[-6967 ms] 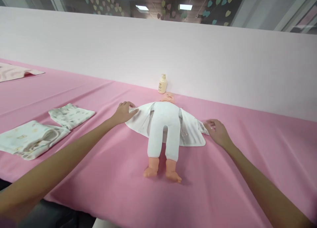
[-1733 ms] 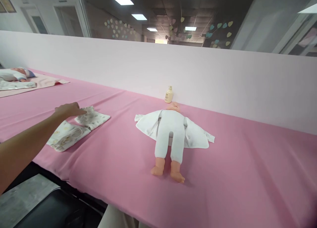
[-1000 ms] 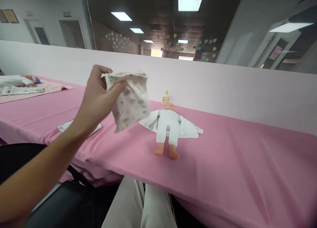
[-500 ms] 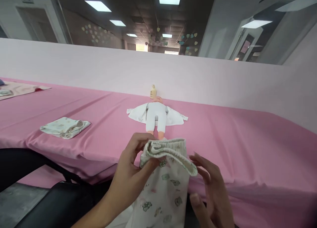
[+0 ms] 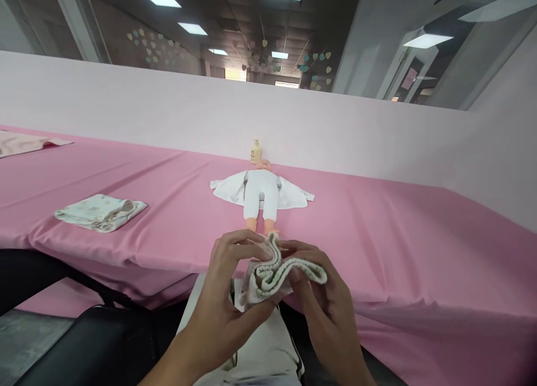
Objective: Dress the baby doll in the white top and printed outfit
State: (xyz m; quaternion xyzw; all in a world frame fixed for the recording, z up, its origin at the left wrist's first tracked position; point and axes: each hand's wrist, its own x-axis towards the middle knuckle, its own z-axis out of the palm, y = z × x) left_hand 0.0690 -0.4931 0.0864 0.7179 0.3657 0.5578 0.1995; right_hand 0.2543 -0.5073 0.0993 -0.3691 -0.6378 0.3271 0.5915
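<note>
Both hands hold a pair of white printed baby pants, gathered up at the elastic waistband, which shows as a wavy folded edge. My left hand pinches the left side, thumb below and fingers on top. On the right part of the band, my right hand is closed with its thumb against the fabric. The rest of the pants is bunched between the hands and partly hidden. Just beyond lies a baby doll on its back in white clothes, its feet toward me and a white top spread out under it.
A pink-covered table runs along a white wall. A pump bottle stands behind the doll's head. At left lie a folded printed cloth and a pale pink cloth. A black chair is at lower left.
My right hand has moved in from beside the pants and closed on the waistband. The pants' hanging part has been drawn up, and the band is folded more tightly. The view has shifted slightly.
</note>
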